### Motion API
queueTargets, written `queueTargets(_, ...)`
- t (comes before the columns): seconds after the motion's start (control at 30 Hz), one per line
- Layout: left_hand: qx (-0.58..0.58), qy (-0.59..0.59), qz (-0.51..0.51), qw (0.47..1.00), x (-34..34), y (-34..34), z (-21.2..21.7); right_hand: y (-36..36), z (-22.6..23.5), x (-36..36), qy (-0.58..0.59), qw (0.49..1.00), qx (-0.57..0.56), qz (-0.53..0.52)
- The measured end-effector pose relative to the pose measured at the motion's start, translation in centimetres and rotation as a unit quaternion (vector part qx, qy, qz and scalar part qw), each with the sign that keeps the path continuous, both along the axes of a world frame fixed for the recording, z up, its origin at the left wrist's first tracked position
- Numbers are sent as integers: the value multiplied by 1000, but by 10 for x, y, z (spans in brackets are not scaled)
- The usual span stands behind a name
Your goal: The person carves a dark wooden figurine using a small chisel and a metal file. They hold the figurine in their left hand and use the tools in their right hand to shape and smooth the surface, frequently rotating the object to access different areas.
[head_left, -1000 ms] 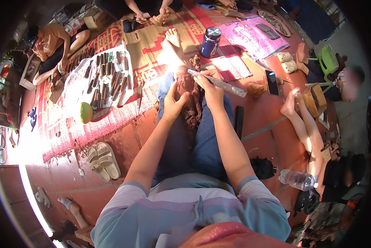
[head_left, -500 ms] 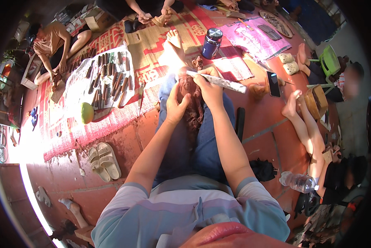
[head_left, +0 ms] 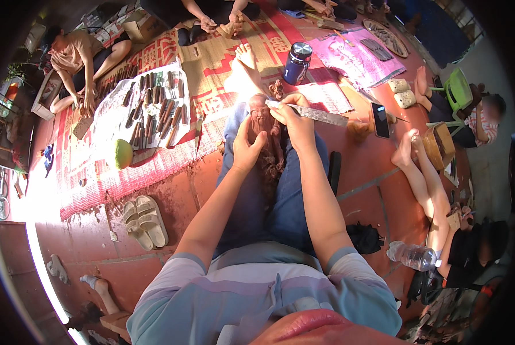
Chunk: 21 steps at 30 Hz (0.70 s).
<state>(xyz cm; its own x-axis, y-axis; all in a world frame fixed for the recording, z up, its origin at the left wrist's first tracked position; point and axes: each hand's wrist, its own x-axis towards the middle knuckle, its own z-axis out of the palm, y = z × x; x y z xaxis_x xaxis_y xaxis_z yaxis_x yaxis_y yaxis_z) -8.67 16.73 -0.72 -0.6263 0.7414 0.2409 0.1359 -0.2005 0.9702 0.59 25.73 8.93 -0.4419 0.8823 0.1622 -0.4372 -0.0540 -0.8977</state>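
Note:
A reddish-brown carved wooden figure (head_left: 259, 112) with a bald, bearded head lies between my thighs, its head away from me. My left hand (head_left: 248, 147) is wrapped around the figure's left side below the head, thumb along its front. In my right hand (head_left: 297, 127) is a flat, grey-white bar-shaped tool (head_left: 330, 117); its kind is unclear. The tool's left tip is at the right side of the carved head, and its wide end sticks out to the right past my hand. I cannot tell whether the tip touches the wood.
Many wooden-handled carving tools (head_left: 166, 115) lie on a white cloth at the left, beside a green fruit (head_left: 123, 154). A blue flask (head_left: 297, 63) stands ahead. Rightward are a phone (head_left: 380, 121) and a plastic bottle (head_left: 413, 256). Sandals (head_left: 145, 222) lie left; other people sit around.
The tool in my right hand has turned slightly, and its outer end now looks greyer and a little farther right. My left hand keeps its hold on the figure.

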Motion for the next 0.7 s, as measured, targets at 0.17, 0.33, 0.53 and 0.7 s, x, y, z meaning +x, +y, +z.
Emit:
queueTargets(0.17,-22,31,17,999,-2,3,-3,-9,19,-3,-122,975,179,-51)
queueTargets(0.33,-16,33,8,999,-1,3,0,10,-11,-2,-44,994,92,-25)
queueTargets(0.53,-17,35,8,999,-3,1,-2,8,-8,-1,-129,973,183,-55)
queueTargets(0.7,-9,21,1,1000,-1,4,-4,2,-5,-5,-107,969,214,-65)
